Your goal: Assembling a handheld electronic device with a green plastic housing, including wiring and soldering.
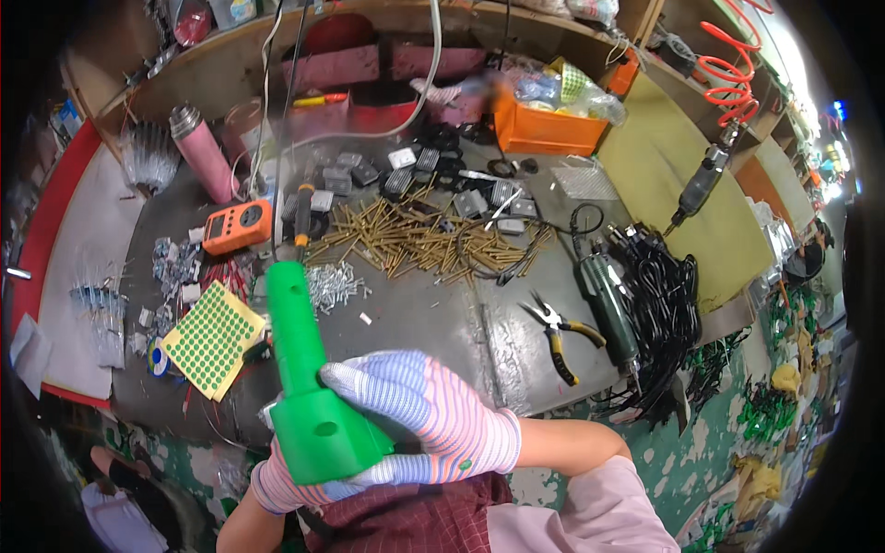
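A bright green plastic housing [323, 429], with a long narrow handle, a wide boxy end and recessed holes, is held in front of my body, its handle pointing away from me. My right hand [429, 405], in a striped knit glove, is closed on the wide end from the right, thumb across the top. Gloved the same way, my left hand [278, 477] holds it from below and the left; most of its fingers are hidden behind the housing. Beyond the handle's tip hangs an orange-and-black screwdriver [302, 217], near a pile of small silver screws [334, 286].
Long brass-coloured screws [415, 235] lie heaped mid-bench. On the right are pliers [556, 336], a dark green power tool [608, 309] and coiled black cables [659, 295]. Leftward are a green-dotted sticker sheet [214, 339], an orange multimeter [237, 227] and a pink flask [203, 152].
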The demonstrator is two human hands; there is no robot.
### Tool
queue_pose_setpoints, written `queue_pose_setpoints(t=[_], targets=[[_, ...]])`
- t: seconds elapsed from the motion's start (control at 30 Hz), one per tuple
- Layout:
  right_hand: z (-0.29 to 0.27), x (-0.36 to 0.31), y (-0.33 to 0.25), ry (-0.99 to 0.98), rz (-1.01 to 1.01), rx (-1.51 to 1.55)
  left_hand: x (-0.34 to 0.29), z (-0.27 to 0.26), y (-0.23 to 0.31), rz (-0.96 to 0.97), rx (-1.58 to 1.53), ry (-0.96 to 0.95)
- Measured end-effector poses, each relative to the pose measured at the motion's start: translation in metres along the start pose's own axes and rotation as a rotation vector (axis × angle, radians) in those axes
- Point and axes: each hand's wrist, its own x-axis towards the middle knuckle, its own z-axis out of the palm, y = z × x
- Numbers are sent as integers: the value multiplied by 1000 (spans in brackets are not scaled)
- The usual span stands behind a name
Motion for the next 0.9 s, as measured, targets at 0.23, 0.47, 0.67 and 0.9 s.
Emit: queue_pose_setpoints(t=[0.23, 0.47, 0.67, 0.9], targets=[[2, -1, 3, 17, -39, 194, -41, -1, -17, -330, -659, -73], [-86, 16, 56, 326, 293, -309, -62, -25, -16, -711, -1011, 449], [-166, -17, 169, 95, 779, -1287, -81, -1, -43, -842, -1009, 886], [-85, 30, 156, -82, 371, -1119, -60, -17, -54, -636, -1513, 803]])
